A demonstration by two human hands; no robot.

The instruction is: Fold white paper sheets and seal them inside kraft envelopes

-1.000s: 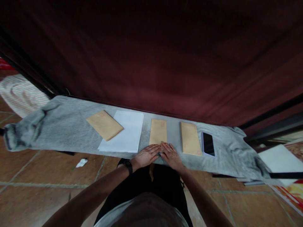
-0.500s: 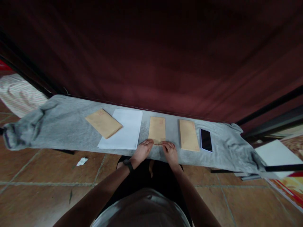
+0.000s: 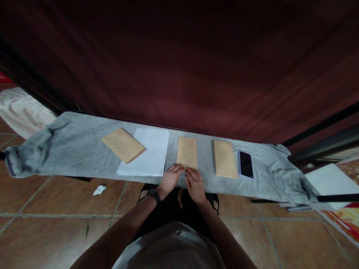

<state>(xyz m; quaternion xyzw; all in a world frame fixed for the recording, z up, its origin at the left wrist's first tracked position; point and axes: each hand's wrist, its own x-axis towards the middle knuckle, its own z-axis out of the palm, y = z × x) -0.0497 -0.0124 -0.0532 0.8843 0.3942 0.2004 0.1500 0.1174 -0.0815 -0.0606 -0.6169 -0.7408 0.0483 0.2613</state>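
A tan paper envelope lies lengthwise in front of me on the grey cloth, with a small reddish print at its upper right. My left hand, a dark band on its wrist, has its fingers closed at the near left corner of this envelope. Close beside it, my right hand bends its fingers over the middle and right of the same near edge. The fingertips hide most of that edge, where the flap would be. To the right lies a thick stack of envelopes.
More envelopes rest at an angle, partly over white paper sheets, on the left. A phone lies right of the stack. Grey cloth covers the narrow table, and a dark red curtain hangs behind it.
My right hand has slid left along the envelope's near edge, from its right corner towards my left hand. My left hand has stayed nearly in place. The view has shifted slightly.
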